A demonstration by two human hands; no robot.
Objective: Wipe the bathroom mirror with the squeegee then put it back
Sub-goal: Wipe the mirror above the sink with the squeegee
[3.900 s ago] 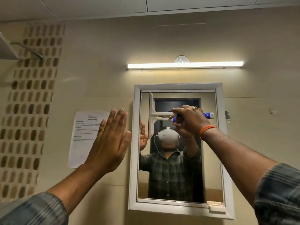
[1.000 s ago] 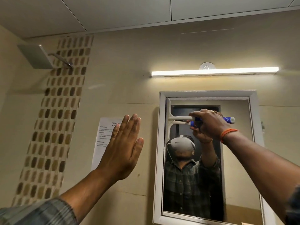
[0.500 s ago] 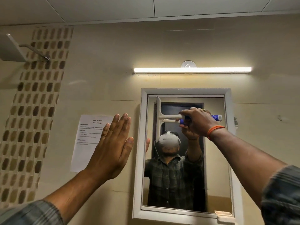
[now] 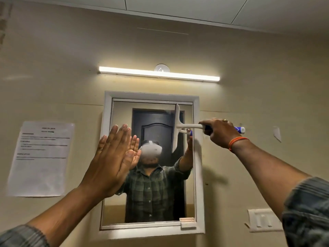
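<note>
Right hand [image 4: 220, 133] gripping squeegee [image 4: 178, 127], blade upright against mirror [image 4: 153, 122] at its right edge, left hand [image 4: 111, 157] flat, empty, raised near left frame

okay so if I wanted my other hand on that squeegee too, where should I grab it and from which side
Probably the bare white handle section, between the upright blade and the right hand already wrapped round the blue grip. The handle lies level, pointing right, so the left hand's fingers would best come up from below; the blade itself lies on the mirror.
</note>
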